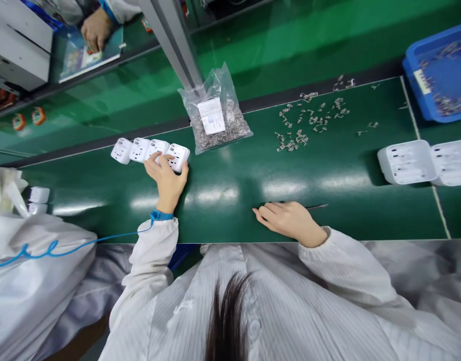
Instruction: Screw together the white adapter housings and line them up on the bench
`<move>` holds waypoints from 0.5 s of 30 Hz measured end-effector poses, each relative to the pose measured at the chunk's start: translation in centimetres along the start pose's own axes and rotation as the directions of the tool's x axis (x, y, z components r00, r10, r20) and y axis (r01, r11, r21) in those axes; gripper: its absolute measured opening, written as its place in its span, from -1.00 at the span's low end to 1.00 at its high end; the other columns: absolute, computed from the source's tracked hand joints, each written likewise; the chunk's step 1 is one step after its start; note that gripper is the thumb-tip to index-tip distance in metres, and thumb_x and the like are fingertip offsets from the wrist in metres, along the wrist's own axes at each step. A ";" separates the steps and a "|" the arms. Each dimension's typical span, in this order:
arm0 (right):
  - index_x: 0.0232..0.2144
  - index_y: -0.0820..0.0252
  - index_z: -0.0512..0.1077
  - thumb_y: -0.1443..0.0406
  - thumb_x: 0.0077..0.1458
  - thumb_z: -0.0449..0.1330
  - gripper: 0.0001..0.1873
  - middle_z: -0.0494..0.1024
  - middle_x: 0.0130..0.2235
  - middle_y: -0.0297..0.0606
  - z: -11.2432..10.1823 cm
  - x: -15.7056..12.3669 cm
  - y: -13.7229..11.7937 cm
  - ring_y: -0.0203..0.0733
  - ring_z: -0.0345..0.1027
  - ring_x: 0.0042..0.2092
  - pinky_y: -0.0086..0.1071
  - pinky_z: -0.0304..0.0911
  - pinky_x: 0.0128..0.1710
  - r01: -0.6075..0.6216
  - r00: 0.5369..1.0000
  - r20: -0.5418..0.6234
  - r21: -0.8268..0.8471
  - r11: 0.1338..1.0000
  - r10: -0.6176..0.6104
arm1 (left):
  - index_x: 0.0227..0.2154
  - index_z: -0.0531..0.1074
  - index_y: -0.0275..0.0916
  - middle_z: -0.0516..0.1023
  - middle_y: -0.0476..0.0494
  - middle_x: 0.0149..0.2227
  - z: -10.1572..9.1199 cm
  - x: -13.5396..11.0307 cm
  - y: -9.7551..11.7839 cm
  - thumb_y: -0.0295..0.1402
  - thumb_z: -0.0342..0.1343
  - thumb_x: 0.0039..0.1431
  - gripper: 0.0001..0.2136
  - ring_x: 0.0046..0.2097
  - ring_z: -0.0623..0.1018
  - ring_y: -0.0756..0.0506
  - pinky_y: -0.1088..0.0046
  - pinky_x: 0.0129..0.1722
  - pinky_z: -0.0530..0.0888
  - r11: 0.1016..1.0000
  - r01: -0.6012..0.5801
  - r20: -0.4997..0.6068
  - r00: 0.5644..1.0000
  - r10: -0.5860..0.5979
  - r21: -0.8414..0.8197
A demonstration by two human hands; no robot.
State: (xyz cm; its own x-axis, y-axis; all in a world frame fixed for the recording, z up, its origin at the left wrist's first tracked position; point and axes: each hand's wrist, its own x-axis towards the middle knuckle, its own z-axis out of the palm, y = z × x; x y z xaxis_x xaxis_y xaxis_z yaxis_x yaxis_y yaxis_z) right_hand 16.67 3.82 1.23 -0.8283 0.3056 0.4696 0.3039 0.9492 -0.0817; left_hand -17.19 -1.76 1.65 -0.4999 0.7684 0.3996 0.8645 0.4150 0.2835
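My left hand [166, 176] has its fingers spread over the rightmost white socket housing [181, 153], thumb on the near right side and fingertips on its slotted top. That housing ends a row of several alike, with another socket housing [121, 150] at the far left end. My right hand [283, 218] rests low over the green bench, closed around a thin, pointed metal tool [317, 206]. Only the tool's tapering end sticks out to the right; the rest is hidden under the hand. Small metal contact pieces [313, 119] lie scattered ahead of the right hand.
A clear bag [226, 120] of small metal parts leans by a grey post [174, 42]. At right are open white housings [406, 163] and a blue tray [428, 100] with metal pieces. A blue wrist cord [113, 236] runs left. Across the bench is a co-worker's hand [97, 28].
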 end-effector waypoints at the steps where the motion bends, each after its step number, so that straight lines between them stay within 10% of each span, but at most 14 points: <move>1: -0.57 0.17 0.26 0.32 0.25 0.19 -0.65 0.29 -0.62 -0.47 0.1 0.0 0.0 -0.36 0.22 -0.58 -0.31 -0.11 -0.51 -0.006 1.000 0.000 -0.007 1.000 0.006 | -0.08 0.38 -0.29 0.16 -0.46 0.24 -0.1 0.5 -0.3 -0.16 0.24 0.13 -0.61 0.35 0.10 -0.41 -0.13 0.38 -0.07 1.000 0.007 -0.004 1.000 -0.007 0.015; 5: -0.56 0.17 0.27 0.33 0.24 0.20 -0.67 0.29 -0.61 -0.48 0.2 0.0 0.0 -0.35 0.24 -0.59 -0.31 -0.10 -0.51 -0.019 1.000 0.005 -0.025 1.000 0.019 | 0.23 0.26 -0.30 -0.26 -0.43 0.46 -1.1 3.8 -4.1 0.16 0.11 0.18 -0.27 0.46 -0.32 -0.45 -0.13 0.39 -0.34 0.995 0.096 -0.034 0.995 -0.095 0.038; 9: -0.57 0.17 0.26 0.31 0.25 0.19 -0.66 0.29 -0.62 -0.48 0.4 0.1 0.0 -0.35 0.22 -0.60 -0.32 -0.11 -0.51 -0.030 0.999 0.015 -0.042 0.999 0.031 | 0.40 0.03 -0.31 -0.21 -0.36 0.46 -1.8 7.3 -8.4 0.29 -0.13 0.20 -0.09 0.45 -0.32 -0.48 -0.18 0.37 -0.37 0.956 0.293 0.136 0.947 -0.293 0.021; 15: -0.56 0.18 0.29 0.29 0.27 0.16 -0.67 0.32 -0.62 -0.47 0.6 0.1 0.0 -0.35 0.22 -0.60 -0.33 -0.14 -0.51 -0.067 0.997 0.042 -0.030 0.997 0.068 | 0.45 -0.14 -0.20 -0.26 -0.36 0.47 -2.5 7.4 -7.0 0.23 -0.19 0.31 -0.17 0.45 -0.27 -0.50 -0.27 0.36 -0.28 0.952 0.304 0.299 0.912 -0.283 -0.027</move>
State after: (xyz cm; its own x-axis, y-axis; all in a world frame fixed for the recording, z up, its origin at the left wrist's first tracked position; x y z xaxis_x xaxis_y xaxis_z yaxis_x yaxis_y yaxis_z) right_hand 16.31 3.91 0.72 -0.8246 0.3723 0.4260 0.3726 0.9240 -0.0862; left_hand -27.06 -0.15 4.80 -0.6844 0.7287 0.0238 0.6700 0.6157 0.4148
